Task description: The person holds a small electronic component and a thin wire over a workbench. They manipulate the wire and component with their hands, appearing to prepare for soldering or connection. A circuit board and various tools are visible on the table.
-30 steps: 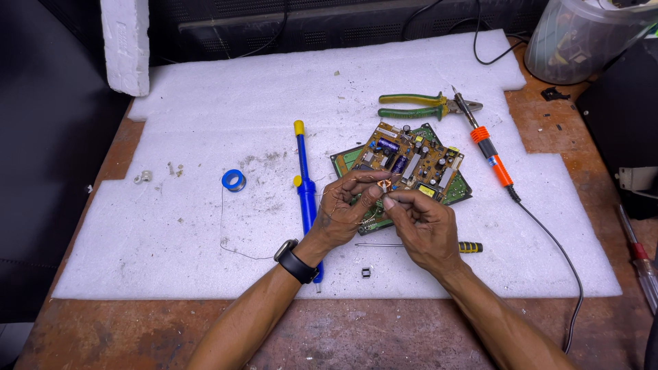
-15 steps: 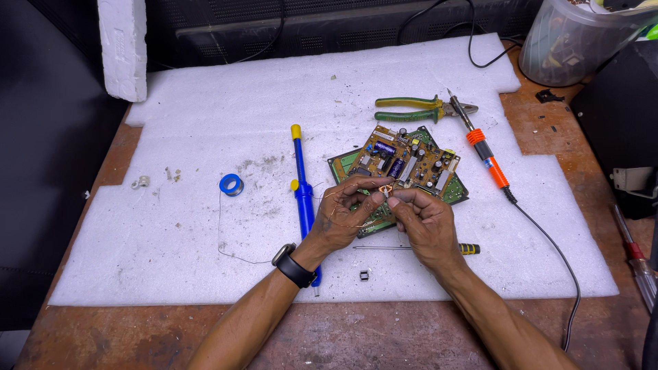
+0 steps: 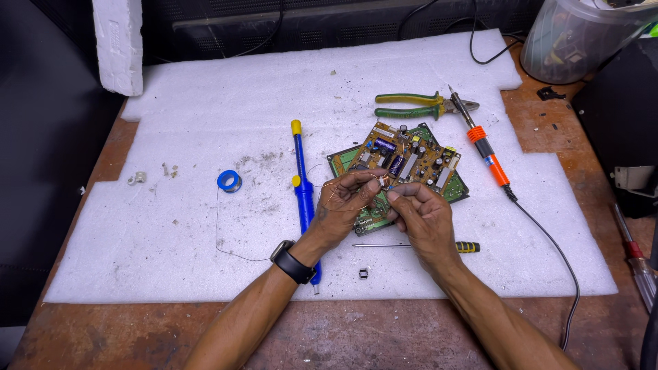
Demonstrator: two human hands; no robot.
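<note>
Left hand [image 3: 349,199] and right hand [image 3: 418,209] meet over the near-left corner of the circuit boards [image 3: 411,161], fingertips almost touching; left hand pinches a small pale component [image 3: 381,181] between thumb and fingers, thin wire [image 3: 322,179] looping off it to the left; right hand fingers pressed together at the same spot, gripping the component's other side or its lead, cannot tell which; left wrist wears a black watch [image 3: 291,260].

Circuit boards: 2 stacked, a brown one on a green one, lying flat on the white foam sheet [image 3: 205,96] that covers most of the table [image 3: 343,336]; component held just above the boards' near edge.

Left of the boards, a blue desoldering pump [image 3: 301,181] with a yellow tip lies lengthwise, its near end under the left forearm; further left of the boards, a blue solder spool [image 3: 229,181] with a thin strand trailing toward the person; beyond the boards, green-handled pliers [image 3: 418,106]; right of the boards, an orange soldering iron [image 3: 483,147], cord running off to the near right; just near of the boards, a thin screwdriver [image 3: 439,246] with a yellow-black handle lies crosswise, partly under the right hand; a small black part [image 3: 364,274] lies near of that; clear plastic tub [image 3: 582,38] far right of the boards, off the foam.
</note>
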